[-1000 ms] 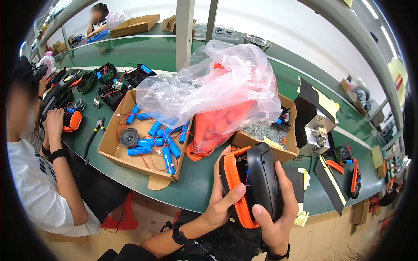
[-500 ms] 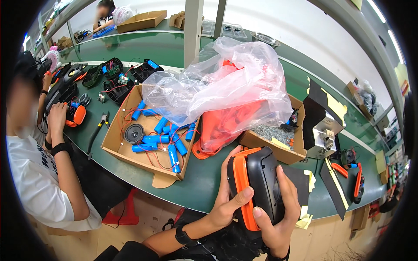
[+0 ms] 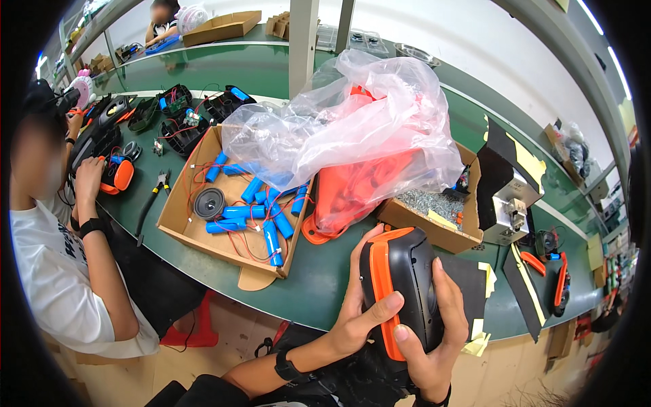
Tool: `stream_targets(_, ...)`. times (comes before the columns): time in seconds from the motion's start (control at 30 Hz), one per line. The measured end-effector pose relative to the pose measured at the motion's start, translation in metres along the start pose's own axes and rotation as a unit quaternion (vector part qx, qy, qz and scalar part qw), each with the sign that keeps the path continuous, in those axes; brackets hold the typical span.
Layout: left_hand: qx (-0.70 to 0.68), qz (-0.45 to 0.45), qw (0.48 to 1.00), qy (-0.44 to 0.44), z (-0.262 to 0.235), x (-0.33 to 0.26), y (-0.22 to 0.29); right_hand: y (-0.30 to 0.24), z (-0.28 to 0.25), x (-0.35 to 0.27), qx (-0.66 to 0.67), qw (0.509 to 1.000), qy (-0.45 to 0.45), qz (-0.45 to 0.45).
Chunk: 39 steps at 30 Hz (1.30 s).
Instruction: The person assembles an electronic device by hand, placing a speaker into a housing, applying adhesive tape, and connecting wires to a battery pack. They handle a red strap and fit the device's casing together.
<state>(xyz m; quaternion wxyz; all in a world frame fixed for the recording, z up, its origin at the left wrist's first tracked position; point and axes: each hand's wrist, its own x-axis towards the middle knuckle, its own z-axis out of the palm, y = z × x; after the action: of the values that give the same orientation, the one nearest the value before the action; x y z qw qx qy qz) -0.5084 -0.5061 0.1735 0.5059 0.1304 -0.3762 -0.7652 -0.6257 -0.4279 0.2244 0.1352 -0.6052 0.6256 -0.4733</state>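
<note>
Near the front edge of the bench I hold a black-and-orange device casing upright between both hands. My left hand grips its orange side, thumb pressed on the orange band. Against the black side lies my right hand, fingers around the far edge and thumb near the orange band. Beyond it, a clear plastic bag holds red-orange plastic parts. To the left, an open cardboard box contains several blue wired battery cells and a round black speaker.
A second box holds many small screws. Right of it stand a metal fixture and black pads with yellow tape. Pliers lie left. A co-worker sits at left, hand on another orange-black casing.
The casing has turned slightly in my hands, showing its orange side at a somewhat different angle. My grip stays on it; the view has shifted a little.
</note>
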Motion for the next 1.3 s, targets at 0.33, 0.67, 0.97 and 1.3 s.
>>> stream_targets(0.33,-0.042,-0.002,0.999,-0.012,-0.003,0.0,0.001,0.001,0.005,-0.002,0.011,1.0,0.0,-0.008)
stream_targets(0.67,-0.012,-0.038,0.999,0.031,0.005,0.001,0.011,-0.008,0.013,-0.01,-0.106,0.992,0.005,-0.064)
stream_targets(0.97,-0.181,-0.071,0.981,0.027,-0.009,-0.004,0.001,0.001,-0.005,-0.018,0.278,0.945,0.001,0.17)
stream_targets(1.3,-0.084,0.013,0.992,0.095,0.015,-0.002,0.014,0.007,0.0,-0.015,0.448,0.86,-0.032,0.242)
